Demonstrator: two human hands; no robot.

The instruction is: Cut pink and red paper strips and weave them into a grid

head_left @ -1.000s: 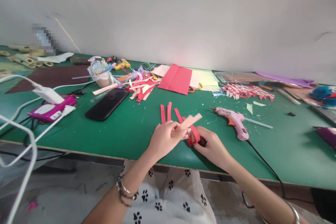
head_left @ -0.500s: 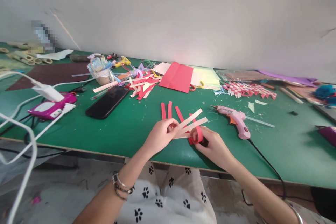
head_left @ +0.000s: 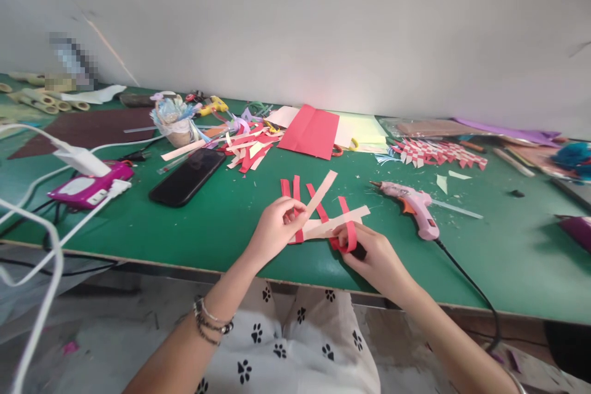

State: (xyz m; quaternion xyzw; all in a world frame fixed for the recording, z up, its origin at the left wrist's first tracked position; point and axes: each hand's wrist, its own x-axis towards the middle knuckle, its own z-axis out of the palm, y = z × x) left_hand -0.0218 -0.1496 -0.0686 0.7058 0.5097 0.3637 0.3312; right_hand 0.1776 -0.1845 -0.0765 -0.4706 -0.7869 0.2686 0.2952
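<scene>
My left hand [head_left: 280, 225] is closed on a pale pink paper strip [head_left: 322, 192] that points up and to the right. Under and between both hands lie crossed red and pale strips near the table's front edge. My right hand [head_left: 369, 253] pinches the right side of these strips, where a red strip [head_left: 351, 235] curls over the fingers. Other red strips [head_left: 316, 202] stick out away from me. The fingertips of my right hand are partly hidden by the paper.
A pink glue gun [head_left: 418, 206] lies to the right, its cord running off the front edge. Leftward are a black phone [head_left: 188, 178] and a purple power strip [head_left: 92, 184]. Behind are loose strips [head_left: 252, 146], red paper [head_left: 310, 131] and a woven red-white piece [head_left: 438, 152].
My left hand has moved slightly left, and its pale strip has swung left, apart from the other pale strip. My right hand stays nearly in place.
</scene>
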